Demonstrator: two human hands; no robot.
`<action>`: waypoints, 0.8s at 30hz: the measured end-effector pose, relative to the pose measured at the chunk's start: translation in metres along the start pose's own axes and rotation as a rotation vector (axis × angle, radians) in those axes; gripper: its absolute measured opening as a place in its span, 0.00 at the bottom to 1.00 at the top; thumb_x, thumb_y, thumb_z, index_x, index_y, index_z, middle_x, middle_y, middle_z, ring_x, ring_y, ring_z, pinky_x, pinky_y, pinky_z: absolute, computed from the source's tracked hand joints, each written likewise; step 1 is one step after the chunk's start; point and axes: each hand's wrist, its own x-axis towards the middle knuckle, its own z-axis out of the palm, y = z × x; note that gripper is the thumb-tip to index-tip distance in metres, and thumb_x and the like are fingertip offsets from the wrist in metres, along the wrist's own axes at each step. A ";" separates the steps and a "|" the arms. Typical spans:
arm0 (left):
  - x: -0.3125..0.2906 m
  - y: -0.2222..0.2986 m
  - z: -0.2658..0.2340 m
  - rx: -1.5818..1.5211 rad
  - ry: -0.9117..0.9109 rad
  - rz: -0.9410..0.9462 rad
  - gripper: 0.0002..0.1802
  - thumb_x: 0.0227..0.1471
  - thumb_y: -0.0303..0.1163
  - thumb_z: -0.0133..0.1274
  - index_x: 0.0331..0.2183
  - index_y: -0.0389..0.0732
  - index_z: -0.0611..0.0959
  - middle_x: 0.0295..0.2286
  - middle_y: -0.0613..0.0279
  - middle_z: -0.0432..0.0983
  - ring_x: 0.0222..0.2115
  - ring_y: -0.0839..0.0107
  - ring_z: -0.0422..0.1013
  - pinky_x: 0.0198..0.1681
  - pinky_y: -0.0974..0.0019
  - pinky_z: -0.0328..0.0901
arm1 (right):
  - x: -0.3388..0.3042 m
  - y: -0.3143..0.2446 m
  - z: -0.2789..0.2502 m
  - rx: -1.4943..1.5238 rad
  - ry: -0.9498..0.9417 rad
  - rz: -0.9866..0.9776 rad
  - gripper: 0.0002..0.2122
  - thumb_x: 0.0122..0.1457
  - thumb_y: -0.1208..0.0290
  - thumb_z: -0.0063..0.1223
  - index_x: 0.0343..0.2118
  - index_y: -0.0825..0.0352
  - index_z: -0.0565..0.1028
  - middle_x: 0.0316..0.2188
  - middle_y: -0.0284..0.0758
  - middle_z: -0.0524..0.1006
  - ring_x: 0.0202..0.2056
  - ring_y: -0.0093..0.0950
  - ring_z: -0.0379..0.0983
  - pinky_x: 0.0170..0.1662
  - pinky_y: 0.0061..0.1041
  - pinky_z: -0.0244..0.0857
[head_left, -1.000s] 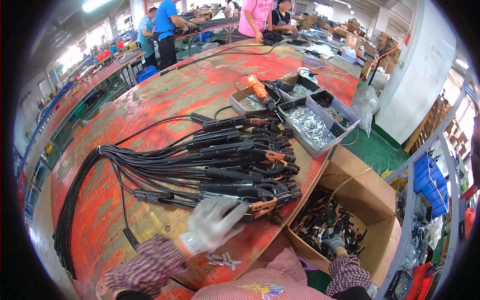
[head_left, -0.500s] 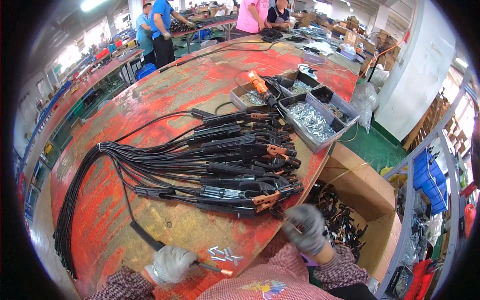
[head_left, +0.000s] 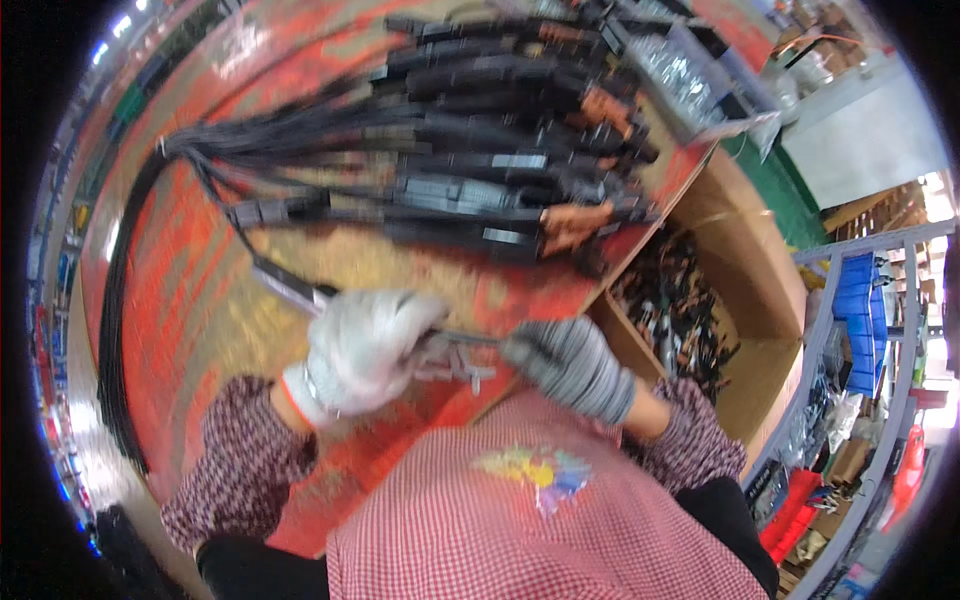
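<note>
My left hand (head_left: 370,345), in a white glove, is closed around a thin black cable (head_left: 468,338). A black handle sleeve (head_left: 288,285) sits on that cable behind the hand. My right hand (head_left: 575,370), in a grey glove, pinches the cable's free end, and its fingertips hide the tip. Several small silver metal sleeves (head_left: 460,370) lie on the table just under the cable, blurred. Beyond my hands rests a big bundle of black cables (head_left: 270,135), ending in black electrode holders (head_left: 470,190) with copper-coloured jaws.
The worn red and brown table (head_left: 200,320) ends along an edge at my right. Beside it stands an open cardboard box (head_left: 765,400) holding black and copper-coloured parts. Plastic bins (head_left: 690,80) of small metal parts sit at the far right corner. A grey metal rack (head_left: 815,340) stands further right.
My right hand has come left from the table edge by the box to the cable's end. The left hand has lifted the cable. The view has tipped downward.
</note>
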 end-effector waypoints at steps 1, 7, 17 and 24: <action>0.012 0.003 0.000 -0.056 -0.084 -0.009 0.13 0.42 0.35 0.58 0.33 0.45 0.77 0.23 0.57 0.74 0.25 0.54 0.72 0.25 0.54 0.65 | 0.006 -0.001 -0.003 0.209 -0.008 0.052 0.14 0.60 0.61 0.51 0.31 0.71 0.76 0.20 0.40 0.75 0.20 0.34 0.72 0.26 0.29 0.66; 0.038 0.003 -0.002 -0.224 -0.255 -0.120 0.16 0.44 0.29 0.57 0.40 0.44 0.80 0.26 0.58 0.77 0.27 0.58 0.75 0.27 0.60 0.68 | -0.004 0.025 -0.022 0.717 0.004 0.309 0.14 0.62 0.61 0.50 0.31 0.69 0.76 0.17 0.35 0.73 0.19 0.22 0.68 0.24 0.23 0.62; 0.029 0.003 0.007 -0.203 -0.122 -0.138 0.15 0.45 0.27 0.56 0.39 0.43 0.81 0.29 0.53 0.77 0.29 0.56 0.75 0.30 0.61 0.69 | -0.013 0.022 0.035 -0.396 0.053 -0.308 0.09 0.48 0.64 0.58 0.29 0.63 0.80 0.30 0.34 0.75 0.31 0.34 0.71 0.33 0.35 0.64; 0.027 0.001 0.017 -0.168 -0.179 -0.119 0.15 0.47 0.32 0.55 0.41 0.44 0.79 0.30 0.55 0.77 0.31 0.56 0.75 0.31 0.59 0.69 | -0.014 0.016 0.039 -0.452 -0.044 -0.151 0.10 0.50 0.66 0.56 0.33 0.63 0.78 0.35 0.35 0.73 0.38 0.34 0.69 0.40 0.37 0.62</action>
